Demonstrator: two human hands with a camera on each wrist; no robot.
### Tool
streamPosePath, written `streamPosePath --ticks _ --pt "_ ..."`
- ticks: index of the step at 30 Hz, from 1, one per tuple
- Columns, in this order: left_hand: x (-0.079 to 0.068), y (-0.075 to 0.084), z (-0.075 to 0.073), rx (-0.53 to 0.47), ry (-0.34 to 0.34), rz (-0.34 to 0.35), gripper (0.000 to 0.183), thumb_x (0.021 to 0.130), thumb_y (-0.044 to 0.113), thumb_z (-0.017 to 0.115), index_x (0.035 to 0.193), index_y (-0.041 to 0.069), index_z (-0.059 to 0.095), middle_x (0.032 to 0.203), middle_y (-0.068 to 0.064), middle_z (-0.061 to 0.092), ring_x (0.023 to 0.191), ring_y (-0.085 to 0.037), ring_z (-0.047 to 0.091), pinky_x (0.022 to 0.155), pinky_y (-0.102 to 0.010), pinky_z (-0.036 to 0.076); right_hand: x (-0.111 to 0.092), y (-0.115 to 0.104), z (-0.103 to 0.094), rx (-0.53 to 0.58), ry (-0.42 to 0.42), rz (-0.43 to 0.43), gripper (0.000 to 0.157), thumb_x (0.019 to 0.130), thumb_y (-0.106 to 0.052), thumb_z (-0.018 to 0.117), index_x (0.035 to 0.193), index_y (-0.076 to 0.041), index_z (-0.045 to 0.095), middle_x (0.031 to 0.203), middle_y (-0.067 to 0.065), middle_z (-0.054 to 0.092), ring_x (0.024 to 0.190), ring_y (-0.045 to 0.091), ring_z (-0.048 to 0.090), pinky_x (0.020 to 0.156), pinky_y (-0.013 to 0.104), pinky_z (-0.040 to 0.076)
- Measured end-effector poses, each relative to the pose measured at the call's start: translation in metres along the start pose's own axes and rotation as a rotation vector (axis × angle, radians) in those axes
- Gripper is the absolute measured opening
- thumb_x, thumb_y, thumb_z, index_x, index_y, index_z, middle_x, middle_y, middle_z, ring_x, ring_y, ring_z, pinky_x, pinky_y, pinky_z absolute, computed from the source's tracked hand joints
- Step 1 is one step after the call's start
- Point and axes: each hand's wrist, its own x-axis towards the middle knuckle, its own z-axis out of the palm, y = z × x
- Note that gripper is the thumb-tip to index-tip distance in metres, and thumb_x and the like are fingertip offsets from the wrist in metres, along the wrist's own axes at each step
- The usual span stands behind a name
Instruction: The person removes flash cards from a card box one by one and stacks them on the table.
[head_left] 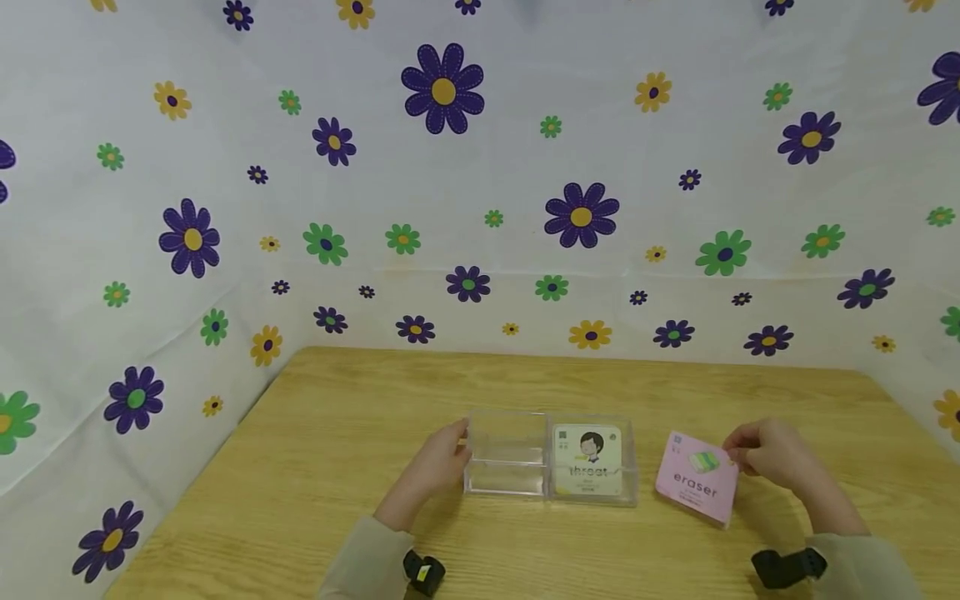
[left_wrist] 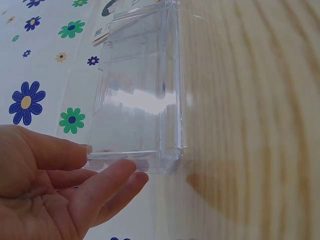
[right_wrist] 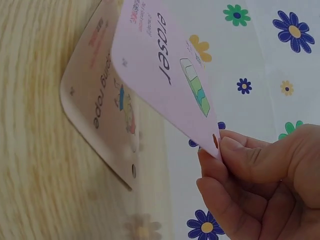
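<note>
My right hand [head_left: 772, 454] pinches the corner of a pink flash card [head_left: 699, 479] printed "eraser" between thumb and fingers. In the right wrist view that card is tilted up off another pinkish card [right_wrist: 102, 95], whose visible lettering ends in "rope". A clear plastic box [head_left: 506, 479] with two compartments lies to the left of these cards. My left hand [head_left: 437, 458] is at the box's left end, its fingertips touching the outside wall. A pale card [head_left: 588, 492] marked "throat" is in the right compartment; the left one shows bare plastic.
The box and cards are on a wooden table [head_left: 337, 400]. Behind and at the sides hangs a white cloth [head_left: 495, 158] with flower prints, meeting the table's far edge. Black straps with small devices [head_left: 787, 568] are on both wrists.
</note>
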Motion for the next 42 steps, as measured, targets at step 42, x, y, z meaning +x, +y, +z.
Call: streamPosePath --ticks 42 --pt "0.002 0.003 -0.002 -0.007 -0.014 -0.026 0.044 0.089 -0.005 0.042 0.128 -0.019 0.026 0.120 -0.034 0.041 0.103 -0.044 0.048 0.081 -0.045 0.044 0.009 0.022 0.005 -0.049 -0.075 0.017 0.007 0.079 0.003 0.058 0.085 0.007 0.060 0.077 0.007 0.056 0.069 0.020 0.048 0.061 0.032 0.044"
